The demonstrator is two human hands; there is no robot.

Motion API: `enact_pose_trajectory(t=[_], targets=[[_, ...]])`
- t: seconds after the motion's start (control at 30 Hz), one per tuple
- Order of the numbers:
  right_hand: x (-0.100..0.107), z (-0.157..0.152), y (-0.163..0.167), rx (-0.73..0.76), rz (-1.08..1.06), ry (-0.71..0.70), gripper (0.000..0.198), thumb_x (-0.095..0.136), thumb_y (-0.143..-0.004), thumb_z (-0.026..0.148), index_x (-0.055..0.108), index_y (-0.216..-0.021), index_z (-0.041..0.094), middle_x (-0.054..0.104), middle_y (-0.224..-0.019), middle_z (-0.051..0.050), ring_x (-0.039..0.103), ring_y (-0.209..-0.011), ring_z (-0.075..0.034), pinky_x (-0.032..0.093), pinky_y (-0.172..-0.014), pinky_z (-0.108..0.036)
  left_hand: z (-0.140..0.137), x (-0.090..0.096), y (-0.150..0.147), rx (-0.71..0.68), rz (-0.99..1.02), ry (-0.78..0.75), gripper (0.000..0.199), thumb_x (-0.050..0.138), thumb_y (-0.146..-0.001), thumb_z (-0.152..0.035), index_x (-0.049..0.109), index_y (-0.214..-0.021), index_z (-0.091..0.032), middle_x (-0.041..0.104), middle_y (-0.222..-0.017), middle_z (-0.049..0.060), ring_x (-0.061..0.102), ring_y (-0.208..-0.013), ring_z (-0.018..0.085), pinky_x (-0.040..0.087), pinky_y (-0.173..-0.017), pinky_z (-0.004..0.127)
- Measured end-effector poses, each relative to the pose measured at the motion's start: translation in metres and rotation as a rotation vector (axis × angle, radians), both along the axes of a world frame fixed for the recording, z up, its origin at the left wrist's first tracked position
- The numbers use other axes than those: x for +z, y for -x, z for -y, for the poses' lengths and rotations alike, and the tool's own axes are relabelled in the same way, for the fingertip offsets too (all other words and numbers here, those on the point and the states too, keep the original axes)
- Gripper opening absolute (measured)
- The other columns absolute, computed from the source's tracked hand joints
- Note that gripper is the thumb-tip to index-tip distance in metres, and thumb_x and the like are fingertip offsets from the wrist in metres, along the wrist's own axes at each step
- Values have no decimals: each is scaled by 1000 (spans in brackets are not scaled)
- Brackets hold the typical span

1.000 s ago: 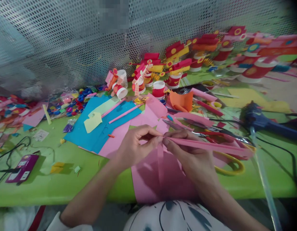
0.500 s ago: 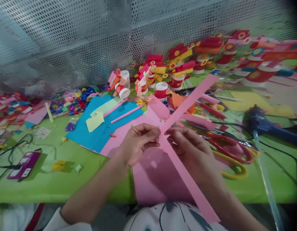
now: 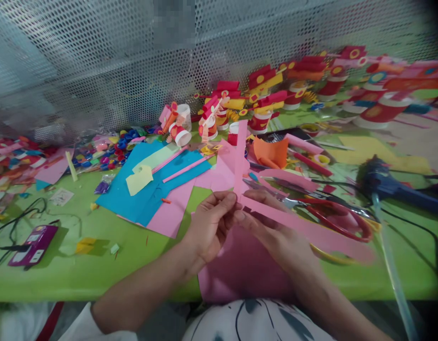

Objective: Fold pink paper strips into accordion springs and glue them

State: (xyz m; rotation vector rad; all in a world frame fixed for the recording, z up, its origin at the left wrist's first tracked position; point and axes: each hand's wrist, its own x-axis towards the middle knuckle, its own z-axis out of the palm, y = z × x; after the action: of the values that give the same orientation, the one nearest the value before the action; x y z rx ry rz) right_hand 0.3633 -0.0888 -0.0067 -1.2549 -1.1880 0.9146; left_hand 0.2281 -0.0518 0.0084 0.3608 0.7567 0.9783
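Note:
Two arms of pink paper strip (image 3: pixel 304 225) meet at a corner between my hands, one pointing up and away, the other reaching out to the right. My left hand (image 3: pixel 213 220) is closed, pinching the corner between thumb and fingers. Just right of the corner, my right hand (image 3: pixel 281 237) has its thumb in front of the strip and its fingers behind it. Below both hands lies a larger pink paper sheet (image 3: pixel 236 270), partly hidden by them. Red-handled scissors (image 3: pixel 364 229) lie beyond my right hand, partly covered by the strip.
A blue glue gun (image 3: pixel 399 187) with a clear stick lies at right. Blue paper (image 3: pixel 144 208) spreads at left, near a purple box (image 3: pixel 34 246) with a cable. Red paper cup models (image 3: pixel 261 121) stand along the back, before a perforated metal panel (image 3: pixel 115 61).
The strip's arms have turned: the upper one now stands nearly upright, and the lower one has swung from my body out to the right. My right hand has shifted its hold.

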Motion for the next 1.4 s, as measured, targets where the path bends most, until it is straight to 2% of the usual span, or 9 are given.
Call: enact_pose_trajectory(t=[0.1, 0.23, 0.37, 0.47, 0.63, 0.73, 0.97, 1.13, 1.4], targets=[[2, 0, 1, 33, -84, 17, 22, 78, -82, 35, 69, -99, 26, 68, -103, -3, 67, -88, -18, 58, -73, -30, 3, -2, -2, 3, 14, -12, 25, 91, -68, -19, 70, -81, -13, 70, -73, -1, 67, -67, 6, 56, -64, 13], [3, 1, 2, -84, -127, 82, 20, 77, -82, 40, 73, -93, 23, 72, -89, -3, 68, -74, -16, 58, -62, -27, 8, -5, -5, -9, 19, -52, 24, 89, -71, -22, 69, -82, -13, 71, -81, 0, 69, -74, 8, 60, -77, 20], [2, 0, -2, -129, -65, 141, 23, 77, -81, 43, 75, -88, 21, 74, -78, -2, 68, -65, -16, 56, -55, -25, 8, -6, -3, -100, -25, -105, 22, 84, -78, -26, 66, -84, -15, 70, -84, 1, 70, -79, 12, 59, -75, 25], [1, -1, -6, -96, -7, 131, 23, 78, -81, 43, 75, -87, 21, 75, -77, -2, 69, -66, -17, 55, -55, -25, -1, -5, 5, -216, -150, -232, 22, 82, -78, -29, 66, -83, -16, 69, -85, 3, 69, -82, 16, 59, -73, 30], [-2, -3, -8, 18, 25, 120, 24, 75, -85, 42, 76, -97, 21, 77, -86, -3, 70, -72, -17, 59, -61, -27, -22, -2, 19, -305, -549, -548, 25, 79, -81, -38, 73, -77, -13, 69, -71, 3, 65, -71, 14, 54, -70, 27], [-4, -3, -7, 14, -9, 122, 26, 77, -82, 43, 77, -96, 21, 78, -86, -4, 70, -72, -18, 59, -61, -28, -29, 0, 23, -330, -624, -604, 25, 80, -79, -37, 74, -76, -13, 71, -70, 4, 65, -67, 13, 51, -66, 25], [0, -1, -4, -92, 76, 49, 19, 78, -82, 39, 74, -83, 21, 72, -71, 0, 65, -59, -14, 54, -54, -24, -26, -6, 19, -303, -446, -448, 27, 84, -74, -37, 75, -78, -12, 72, -70, 4, 68, -64, 14, 57, -69, 28], [0, 2, -3, -135, 198, -97, 12, 76, -86, 34, 73, -89, 24, 72, -88, -1, 64, -66, -12, 53, -56, -22, -21, -9, 15, -292, -300, -292, 26, 85, -73, -36, 76, -78, -13, 72, -70, 4, 67, -62, 12, 57, -67, 27], [-4, 4, -2, -148, 350, -234, 12, 72, -89, 23, 76, -99, 28, 74, -102, -3, 70, -97, -20, 59, -84, -32, -18, -5, 16, -266, -276, -176, 28, 87, -68, -35, 78, -80, -11, 73, -70, 6, 68, -64, 13, 56, -69, 25]])
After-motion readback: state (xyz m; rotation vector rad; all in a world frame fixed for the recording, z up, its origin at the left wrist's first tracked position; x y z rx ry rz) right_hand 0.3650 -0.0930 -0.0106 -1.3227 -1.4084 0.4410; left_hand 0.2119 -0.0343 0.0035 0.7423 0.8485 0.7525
